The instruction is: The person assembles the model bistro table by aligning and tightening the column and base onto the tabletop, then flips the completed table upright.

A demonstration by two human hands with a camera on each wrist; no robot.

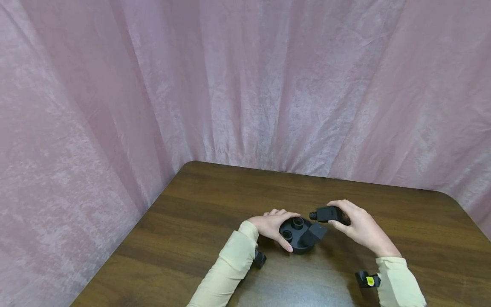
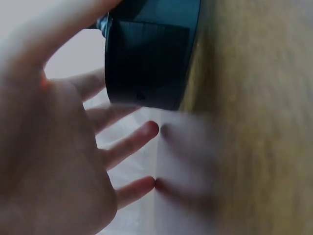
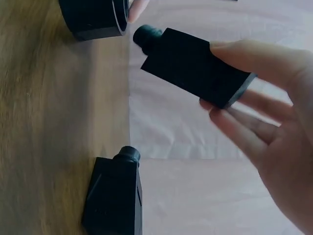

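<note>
In the head view, my left hand (image 1: 273, 226) grips the side of a round black base (image 1: 303, 249), thumb and forefinger spread around it. Its top has round ringed openings, and a black block (image 1: 317, 231) sits tilted at its right side. In the left wrist view the base (image 2: 146, 63) shows its flat-faced wall, with some fingertips off it. My right hand (image 1: 358, 226) holds a black bottle-shaped piece (image 1: 325, 213) above the table, its round neck pointing at the base. Thumb and fingers pinch that piece (image 3: 195, 66) by its far end in the right wrist view.
Another black bottle-shaped piece (image 3: 115, 196) stands on the table in the right wrist view. The brown wooden table (image 1: 184, 238) has pink curtains (image 1: 245, 85) behind it and along its left side. A small black camera (image 1: 368, 280) is strapped at the right wrist.
</note>
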